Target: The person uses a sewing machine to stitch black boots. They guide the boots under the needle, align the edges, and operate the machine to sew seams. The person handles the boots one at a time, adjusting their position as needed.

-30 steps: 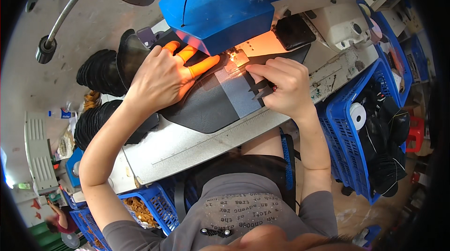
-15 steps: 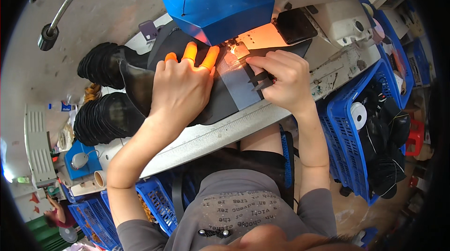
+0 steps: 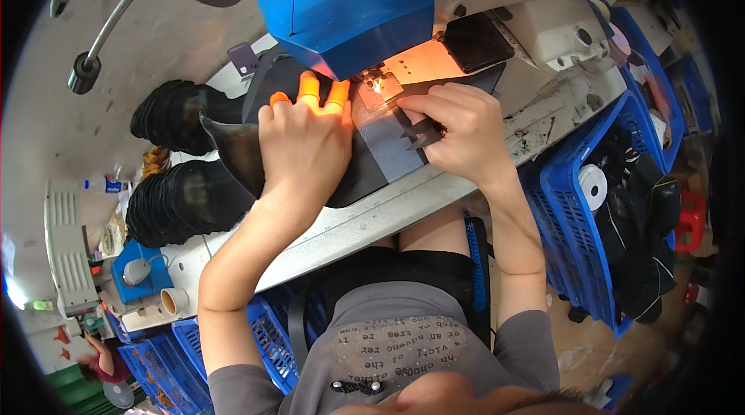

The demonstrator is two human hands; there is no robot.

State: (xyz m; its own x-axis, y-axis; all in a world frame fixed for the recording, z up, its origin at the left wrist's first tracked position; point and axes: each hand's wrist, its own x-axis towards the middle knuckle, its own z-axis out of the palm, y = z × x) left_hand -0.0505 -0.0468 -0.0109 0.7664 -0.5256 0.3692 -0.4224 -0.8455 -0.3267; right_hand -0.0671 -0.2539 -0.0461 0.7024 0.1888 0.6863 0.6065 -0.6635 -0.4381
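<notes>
My left hand [image 3: 304, 140] lies flat on a dark leather piece [image 3: 357, 174] on the sewing table, fingers spread, tips lit orange by the machine lamp. My right hand [image 3: 458, 132] presses the grey panel [image 3: 384, 140] of the same piece and holds small dark thread snips [image 3: 419, 134] in its fingers. Both hands sit just in front of the needle area [image 3: 378, 85] of a blue and white sewing machine [image 3: 349, 15]. The piece's curled dark end [image 3: 233, 147] sticks out to the left.
Stacks of black leather pieces [image 3: 178, 198] lie on the table's left. A blue crate [image 3: 582, 205] with a white tape roll [image 3: 594, 186] and dark material stands at right. More blue crates [image 3: 264, 337] sit below the table edge [image 3: 365, 221]. A lamp arm [image 3: 109, 27] is upper left.
My left hand slid right and toward the needle, dragging the dark piece with it. My right hand stayed on the grey panel with the snips.
</notes>
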